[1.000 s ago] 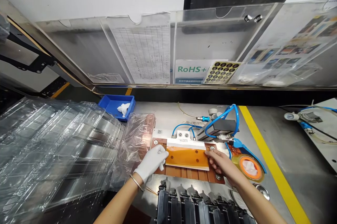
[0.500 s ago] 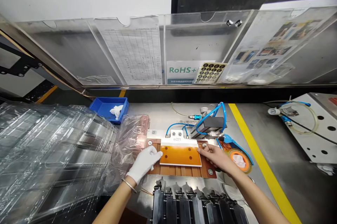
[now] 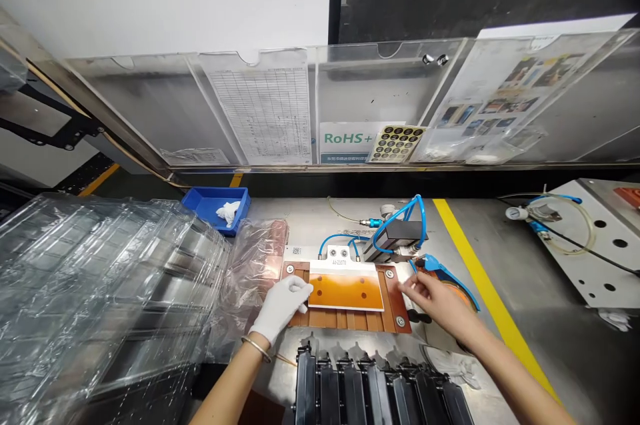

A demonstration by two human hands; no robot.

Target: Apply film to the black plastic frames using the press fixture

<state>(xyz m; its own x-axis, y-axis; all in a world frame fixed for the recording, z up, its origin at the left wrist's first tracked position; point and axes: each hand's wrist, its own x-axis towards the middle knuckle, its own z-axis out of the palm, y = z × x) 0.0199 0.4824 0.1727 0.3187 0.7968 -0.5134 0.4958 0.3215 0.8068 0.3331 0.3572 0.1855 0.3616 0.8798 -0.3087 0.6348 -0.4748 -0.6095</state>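
Observation:
An orange film sheet with a white border [image 3: 346, 290] lies flat on a copper-coloured ribbed fixture [image 3: 345, 320]. A white label block [image 3: 336, 262] sits at the fixture's far edge. My left hand [image 3: 280, 308], in a white glove, rests at the sheet's left edge with its fingers together. My right hand [image 3: 433, 302] is bare and hovers off the fixture's right end, fingertips close to its corner. Just beyond it lies a blue tape dispenser [image 3: 440, 273], its roll partly hidden by the hand.
Stacked clear plastic trays [image 3: 100, 292] and a loose plastic bag [image 3: 255, 278] fill the left. A blue bin [image 3: 215, 210] holds a white cloth. Blue air tubes run to a black block [image 3: 397, 236]. A row of black clamps [image 3: 375, 385] stands along the near side.
My right hand has left the sheet's right edge and moved right, towards the tape dispenser. My left hand stays at the sheet. The view has shifted slightly.

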